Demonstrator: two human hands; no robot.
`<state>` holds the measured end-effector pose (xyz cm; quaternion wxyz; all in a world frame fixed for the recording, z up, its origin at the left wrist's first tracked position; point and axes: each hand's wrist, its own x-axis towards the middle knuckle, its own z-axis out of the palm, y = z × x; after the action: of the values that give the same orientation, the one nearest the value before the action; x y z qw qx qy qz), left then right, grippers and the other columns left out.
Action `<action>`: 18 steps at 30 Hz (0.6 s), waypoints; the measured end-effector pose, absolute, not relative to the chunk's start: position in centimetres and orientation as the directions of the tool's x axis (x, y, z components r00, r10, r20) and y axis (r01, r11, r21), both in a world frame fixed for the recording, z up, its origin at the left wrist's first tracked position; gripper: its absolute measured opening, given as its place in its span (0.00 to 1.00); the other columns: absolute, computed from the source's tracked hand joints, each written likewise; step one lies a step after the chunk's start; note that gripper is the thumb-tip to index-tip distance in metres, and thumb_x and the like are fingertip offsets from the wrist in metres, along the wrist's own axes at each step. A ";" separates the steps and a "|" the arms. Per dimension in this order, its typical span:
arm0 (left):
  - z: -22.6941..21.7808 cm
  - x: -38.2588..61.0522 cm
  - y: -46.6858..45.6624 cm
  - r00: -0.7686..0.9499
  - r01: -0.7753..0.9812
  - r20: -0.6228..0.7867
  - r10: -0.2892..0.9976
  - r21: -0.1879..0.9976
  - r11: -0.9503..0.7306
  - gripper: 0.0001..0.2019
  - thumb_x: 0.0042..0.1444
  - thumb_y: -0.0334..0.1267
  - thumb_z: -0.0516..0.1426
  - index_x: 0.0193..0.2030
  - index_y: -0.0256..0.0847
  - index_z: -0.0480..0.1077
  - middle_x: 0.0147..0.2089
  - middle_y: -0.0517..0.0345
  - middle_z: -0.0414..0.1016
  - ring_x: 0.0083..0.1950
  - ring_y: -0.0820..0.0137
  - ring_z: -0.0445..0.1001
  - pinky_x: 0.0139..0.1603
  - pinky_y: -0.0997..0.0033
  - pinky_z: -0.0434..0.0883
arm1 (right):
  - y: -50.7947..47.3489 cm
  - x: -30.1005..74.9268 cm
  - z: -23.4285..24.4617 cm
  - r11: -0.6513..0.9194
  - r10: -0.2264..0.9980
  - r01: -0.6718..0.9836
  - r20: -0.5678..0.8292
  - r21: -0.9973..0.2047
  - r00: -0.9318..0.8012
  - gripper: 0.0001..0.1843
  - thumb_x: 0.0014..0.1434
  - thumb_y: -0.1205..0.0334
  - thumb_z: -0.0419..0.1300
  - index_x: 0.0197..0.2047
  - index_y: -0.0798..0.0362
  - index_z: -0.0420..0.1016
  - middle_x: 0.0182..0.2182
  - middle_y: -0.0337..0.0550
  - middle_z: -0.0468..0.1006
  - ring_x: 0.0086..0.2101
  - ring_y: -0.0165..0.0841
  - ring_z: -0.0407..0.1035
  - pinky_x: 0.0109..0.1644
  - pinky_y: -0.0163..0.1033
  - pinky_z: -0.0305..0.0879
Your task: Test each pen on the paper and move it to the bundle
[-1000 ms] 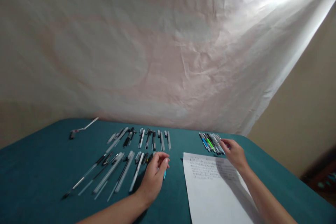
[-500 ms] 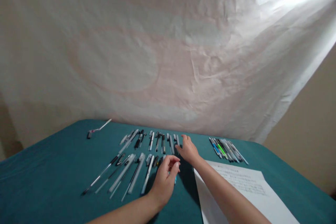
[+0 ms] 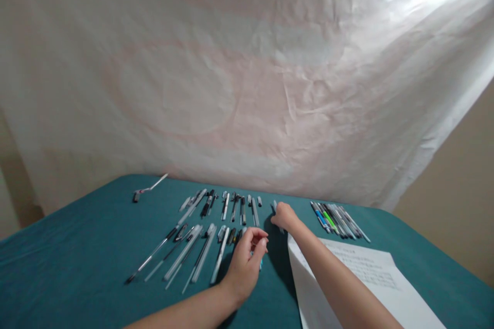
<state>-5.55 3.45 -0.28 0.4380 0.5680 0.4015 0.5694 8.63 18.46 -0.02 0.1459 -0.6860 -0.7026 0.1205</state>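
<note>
now | pale pen (image 3: 275,206): pinched in right hand (image 3: 284,216), beyond left hand (image 3: 246,261) | left half-curled, any hold unclear

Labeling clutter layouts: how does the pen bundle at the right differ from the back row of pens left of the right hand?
Spacing: the pen bundle is packed side by side; the back row is spread out, with gaps.
Color: the bundle includes blue and bright green; the row looks black, white and clear-gray.

Shared: both lie on the teal tablecloth, beyond the left hand.
</note>
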 end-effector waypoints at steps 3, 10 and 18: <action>0.0 -5.5 3.4 0.023 -0.055 0.301 0.953 0.953 -0.299 0.07 0.58 0.38 0.51 0.40 0.39 0.65 0.36 0.55 0.67 0.38 0.69 0.68 0.40 0.72 0.65 | 17.7 8.9 0.8 0.065 0.998 0.890 0.024 -0.451 -0.061 0.06 0.40 0.69 0.59 0.26 0.59 0.73 0.24 0.47 0.75 0.32 0.37 0.71 0.29 0.32 0.59; 0.2 -5.3 3.6 0.018 -0.188 0.210 0.977 0.961 -0.203 0.11 0.56 0.42 0.53 0.41 0.37 0.63 0.33 0.56 0.67 0.33 0.70 0.68 0.33 0.72 0.66 | 12.2 8.6 3.3 0.183 0.963 0.656 -0.001 -0.733 -0.269 0.11 0.51 0.65 0.50 0.35 0.57 0.71 0.18 0.32 0.65 0.16 0.22 0.57 0.18 0.27 0.55; -0.1 -4.8 3.6 0.154 -0.348 0.227 0.962 0.923 -0.162 0.12 0.56 0.43 0.54 0.39 0.37 0.61 0.31 0.57 0.70 0.31 0.72 0.68 0.31 0.73 0.64 | 7.1 8.4 4.2 0.134 0.899 0.157 0.053 -0.978 -0.435 0.07 0.51 0.61 0.56 0.27 0.56 0.66 0.16 0.32 0.65 0.16 0.23 0.59 0.18 0.28 0.54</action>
<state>-4.82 3.57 -0.10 0.5704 0.5014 0.3058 0.5742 8.43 7.06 4.15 0.3531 -0.3970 -0.6651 0.5248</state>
